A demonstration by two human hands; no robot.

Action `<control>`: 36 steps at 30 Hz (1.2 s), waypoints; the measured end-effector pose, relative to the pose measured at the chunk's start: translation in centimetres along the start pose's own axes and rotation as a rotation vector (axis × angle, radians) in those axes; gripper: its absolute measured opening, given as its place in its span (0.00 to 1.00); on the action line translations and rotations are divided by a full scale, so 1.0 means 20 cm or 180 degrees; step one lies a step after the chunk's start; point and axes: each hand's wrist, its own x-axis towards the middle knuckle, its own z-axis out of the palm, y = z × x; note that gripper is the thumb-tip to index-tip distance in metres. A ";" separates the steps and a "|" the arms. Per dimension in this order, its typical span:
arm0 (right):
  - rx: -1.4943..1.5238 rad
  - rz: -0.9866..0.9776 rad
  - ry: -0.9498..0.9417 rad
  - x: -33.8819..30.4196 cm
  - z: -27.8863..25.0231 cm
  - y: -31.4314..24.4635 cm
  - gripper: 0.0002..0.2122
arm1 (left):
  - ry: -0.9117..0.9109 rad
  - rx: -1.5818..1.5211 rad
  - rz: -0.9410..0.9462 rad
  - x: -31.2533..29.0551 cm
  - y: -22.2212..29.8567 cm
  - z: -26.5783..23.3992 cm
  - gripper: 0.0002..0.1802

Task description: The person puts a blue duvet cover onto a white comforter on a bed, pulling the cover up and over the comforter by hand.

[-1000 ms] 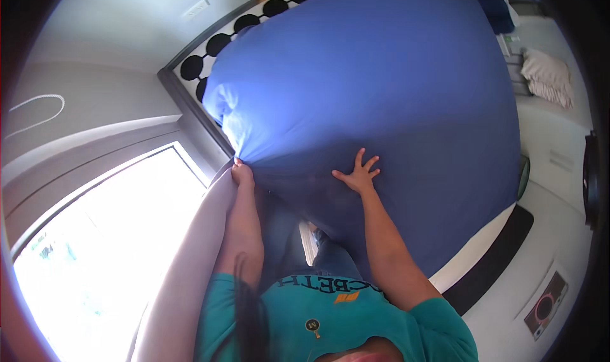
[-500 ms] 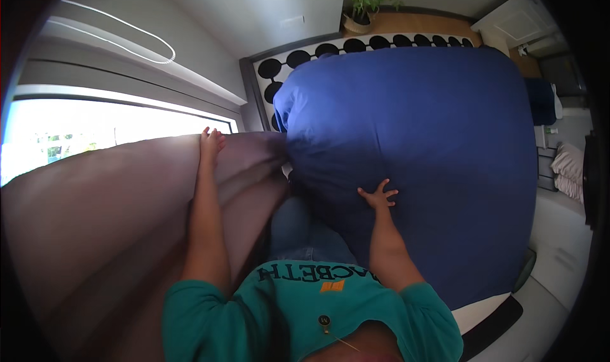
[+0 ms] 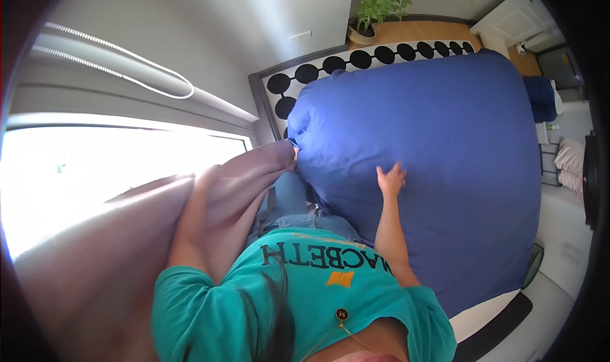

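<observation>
Blue sheet (image 3: 432,120) lies draped wide, ahead and to the right.
I see the right hand (image 3: 392,179) over it, fingers loosely spread; the left hand (image 3: 206,176) is at a mauve cloth (image 3: 140,241) below the bright window (image 3: 114,155), its grip too glare-blurred to tell.

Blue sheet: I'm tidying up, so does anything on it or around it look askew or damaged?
Yes. The blue sheet is bunched and creased at its edge nearest the window, while the rest lies smoother. A pinkish cloth, perhaps a curtain, slants toward that edge in loose folds. No damage shows.
</observation>
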 end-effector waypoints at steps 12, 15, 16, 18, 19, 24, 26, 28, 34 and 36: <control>-0.0851 0.0514 -0.1508 0.24 0.20 -0.53 0.50 | 0.0197 -0.1541 0.0496 0.33 0.20 -0.41 0.25; -0.0860 0.0656 -0.1467 0.25 0.20 -0.51 0.50 | 0.0223 -0.2082 0.0586 0.42 0.31 -0.65 0.23; -0.0893 0.0686 -0.1412 0.26 0.19 -0.49 0.50 | 0.0275 -0.2357 0.0744 0.47 0.32 -0.74 0.23; -0.0895 0.0753 -0.1565 0.30 0.19 -0.52 0.49 | 0.0371 -0.2901 0.1018 0.56 0.31 -0.88 0.21; -0.0899 0.0745 -0.1661 0.30 0.19 -0.56 0.49 | 0.0226 -0.3324 0.1068 0.64 0.26 -0.94 0.22; -0.0886 0.0723 -0.1758 0.46 0.12 -0.52 0.48 | 0.0507 -0.3780 0.1546 0.89 0.50 -1.50 0.23; -0.0358 0.1033 -0.2102 0.63 -0.02 -0.53 0.45 | 0.0499 -0.3806 0.1759 0.96 0.71 -1.73 0.23; 0.0623 0.1351 -0.2588 0.75 -0.31 -0.92 0.42 | 0.0525 -0.3449 0.2259 1.04 0.80 -1.99 0.21; 0.1116 0.1874 0.0921 0.98 -0.43 -0.95 0.41 | -0.0041 -0.2191 0.4249 1.00 1.93 -2.90 0.19; 0.1449 0.2335 0.0657 1.02 -0.34 -0.94 0.43 | -0.0604 -0.2078 0.4667 0.98 2.23 -3.08 0.19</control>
